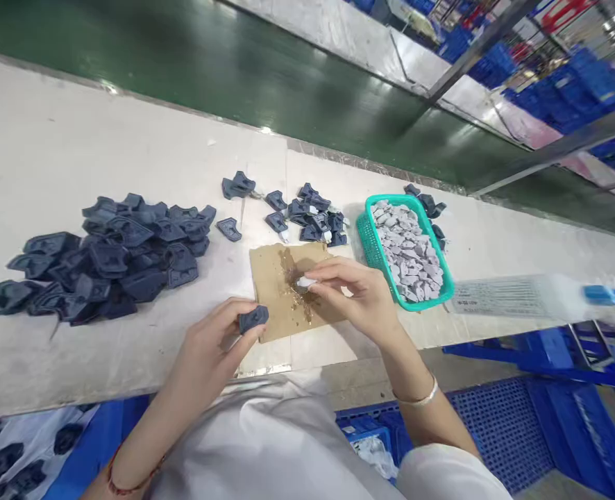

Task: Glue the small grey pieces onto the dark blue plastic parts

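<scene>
Between the thumb and fingers of my left hand (216, 337) is a dark blue-grey moulded part (253, 319), held at the left edge of a cardboard sheet (266, 278). My right hand (357, 295) pinches a small pale grey piece (306, 282) above the same cardboard. A wet-looking brown stain (300, 298) marks the sheet below it. To the right of my right hand stands a teal basket (370, 243) full of pale grey pieces (409, 250). Behind the cardboard lies a cluster of dark parts (312, 212), several with whitish bits attached.
A large heap of dark parts (120, 257) covers the table's left side. More dark parts (430, 205) lie behind the basket. A clear bottle with a blue nozzle (520, 295) lies at the right. Beyond the table runs a green conveyor belt (182, 69). Blue crates (578, 423) stand below right.
</scene>
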Demonstrator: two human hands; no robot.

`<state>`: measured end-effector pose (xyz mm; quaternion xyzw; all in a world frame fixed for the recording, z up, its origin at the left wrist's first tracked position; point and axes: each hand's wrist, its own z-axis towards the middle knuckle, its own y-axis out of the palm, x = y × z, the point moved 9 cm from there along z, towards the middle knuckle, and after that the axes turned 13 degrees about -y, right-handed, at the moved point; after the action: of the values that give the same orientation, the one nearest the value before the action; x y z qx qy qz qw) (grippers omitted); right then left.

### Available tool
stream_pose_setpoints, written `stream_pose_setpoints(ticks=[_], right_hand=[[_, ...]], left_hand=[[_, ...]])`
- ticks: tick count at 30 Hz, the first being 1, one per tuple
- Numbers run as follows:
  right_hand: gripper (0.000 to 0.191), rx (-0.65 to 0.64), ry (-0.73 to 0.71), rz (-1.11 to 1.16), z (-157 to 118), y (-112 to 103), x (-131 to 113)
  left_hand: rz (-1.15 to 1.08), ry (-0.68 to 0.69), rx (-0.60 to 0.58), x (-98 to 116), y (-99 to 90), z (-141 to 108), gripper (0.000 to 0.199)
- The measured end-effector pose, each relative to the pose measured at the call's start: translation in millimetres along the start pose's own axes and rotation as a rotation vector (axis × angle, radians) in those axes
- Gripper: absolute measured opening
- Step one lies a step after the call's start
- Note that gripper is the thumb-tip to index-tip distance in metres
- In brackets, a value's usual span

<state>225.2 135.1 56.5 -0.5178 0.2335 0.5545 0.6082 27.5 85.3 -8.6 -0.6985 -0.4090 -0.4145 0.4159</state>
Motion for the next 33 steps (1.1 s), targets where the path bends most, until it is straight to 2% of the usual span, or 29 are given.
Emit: stream_pose_setpoints(ticks=[7,14,20,33], right_hand=[[0.012,0.035,0.185,0.266,-17.6,29.1,17.3],[0.012,0.008,0.205,0.375,-17.8,46.1,16.2],[0.012,-0.032,0.203,0.352,-18.2,53.1,14.0],[0.013,-0.123,0.078,0.163,-13.2,53.5,-2.6]], left_hand=[[-0.062,-0.005,-0.027,0.4,2.4,1.1,0.011],[-0.067,-0.021,-0.035,-2.4,3.8,1.2,0.011],[-0.050,-0.018,-0.023,-3.1,3.6,1.9,0.013],[-0.016,0.043,-0.003,6.3,2.2,-0.5,0.011]])
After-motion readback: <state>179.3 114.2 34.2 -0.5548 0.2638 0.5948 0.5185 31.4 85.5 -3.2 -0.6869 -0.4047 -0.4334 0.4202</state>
